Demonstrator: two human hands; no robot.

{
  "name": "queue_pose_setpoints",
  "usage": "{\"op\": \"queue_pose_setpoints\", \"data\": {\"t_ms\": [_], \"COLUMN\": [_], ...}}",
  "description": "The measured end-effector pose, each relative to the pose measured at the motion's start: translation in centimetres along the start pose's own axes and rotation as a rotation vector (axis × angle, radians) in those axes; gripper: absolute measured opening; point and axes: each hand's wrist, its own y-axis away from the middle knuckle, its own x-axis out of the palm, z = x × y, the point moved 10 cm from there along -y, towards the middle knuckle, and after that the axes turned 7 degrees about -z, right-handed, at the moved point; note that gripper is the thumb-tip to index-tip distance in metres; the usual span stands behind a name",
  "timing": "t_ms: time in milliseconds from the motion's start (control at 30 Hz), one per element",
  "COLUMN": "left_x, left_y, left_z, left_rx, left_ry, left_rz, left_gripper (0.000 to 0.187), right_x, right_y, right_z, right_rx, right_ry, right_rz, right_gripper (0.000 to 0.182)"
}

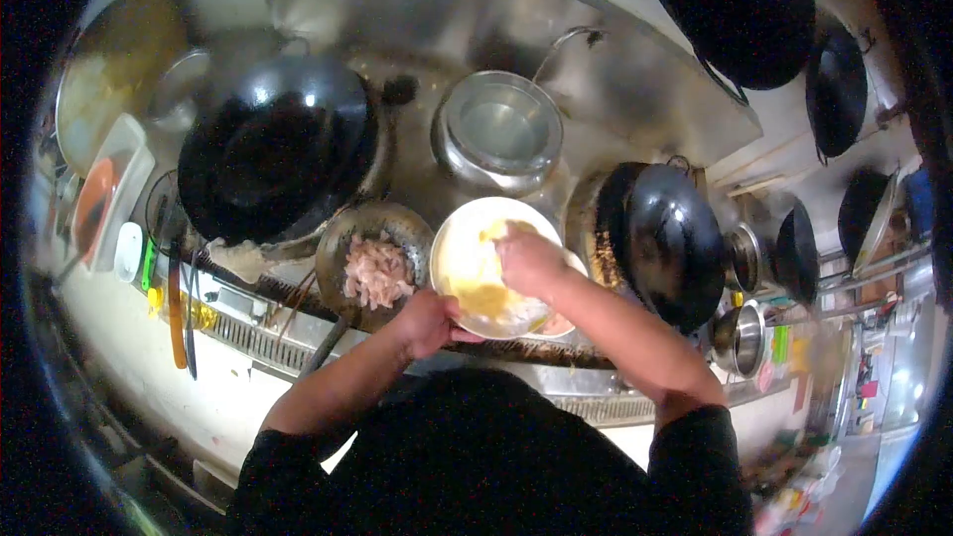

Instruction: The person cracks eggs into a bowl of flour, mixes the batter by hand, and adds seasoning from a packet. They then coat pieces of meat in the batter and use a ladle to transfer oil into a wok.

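A white bowl with a yellow, egg-like mixture inside is held up in front of me, above the front of the stove. My left hand grips its lower left rim, thumb over the edge. Over the bowl's right side, my right hand reaches in with curled fingers; whatever they hold, if anything, is hidden. To the left of the bowl, a perforated metal strainer contains pieces of pale pink raw meat. Part of another white dish shows behind my right wrist.
A large black wok sits at left, another black wok at right. Behind the bowl stands a metal pot of clear liquid. Several pans hang at upper right. A steel bowl is at right; a white tray is at left.
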Motion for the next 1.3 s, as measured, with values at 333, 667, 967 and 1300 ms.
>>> {"op": "queue_pose_setpoints", "data": {"t_ms": [333, 667, 967, 1300], "left_x": [-2.4, -4.9, -7.3, -6.5], "left_y": [1.7, 3.8, 6.0, 5.4], "left_z": [2.2, 7.9, 16.2, 23.3], "left_rx": [-0.036, 0.006, 0.147, 0.543], "left_ry": [-0.055, -0.058, -0.627, -0.507], "left_rz": [0.012, -0.048, -0.271, -0.349], "left_gripper": [0.049, 0.046, 0.042, 0.046], "right_x": [4.7, 11.0, 8.6, 16.7], "right_y": [3.4, 6.2, 12.0, 17.2], "right_z": [5.4, 9.9, 7.4, 7.9], "right_rx": [-0.112, 0.008, 0.029, 0.113], "right_ry": [-0.247, -0.296, -0.263, -0.34], "right_rz": [0.112, 0.143, 0.054, 0.064], "right_gripper": [0.028, 0.028, 0.018, 0.023]}}
